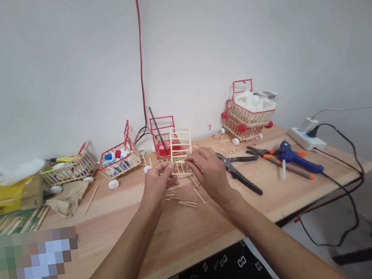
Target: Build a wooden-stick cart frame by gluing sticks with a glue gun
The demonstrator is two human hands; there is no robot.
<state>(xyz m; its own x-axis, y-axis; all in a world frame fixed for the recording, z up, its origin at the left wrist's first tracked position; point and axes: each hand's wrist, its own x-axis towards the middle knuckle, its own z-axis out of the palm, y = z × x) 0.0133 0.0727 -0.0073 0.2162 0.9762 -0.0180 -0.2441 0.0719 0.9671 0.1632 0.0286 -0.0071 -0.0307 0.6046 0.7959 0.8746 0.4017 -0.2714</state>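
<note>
My left hand (157, 180) and my right hand (208, 171) meet over the middle of the wooden table (171, 237). Both pinch a small frame of pale wooden sticks (181, 151), which stands between them with its ladder-like side upright. Loose sticks (188, 202) lie on the table just below the hands. Behind the frame sits a red container (164, 149) with a dark brush handle leaning in it.
Small stick-built carts stand along the wall: two on the left (70, 167) (120, 159) and a red-and-wood one at back right (247, 115). Black shears (239, 174), orange-handled pliers (270, 158), a blue glue gun (295, 157) and a power strip (305, 137) lie right. Stick packs (15, 221) sit far left.
</note>
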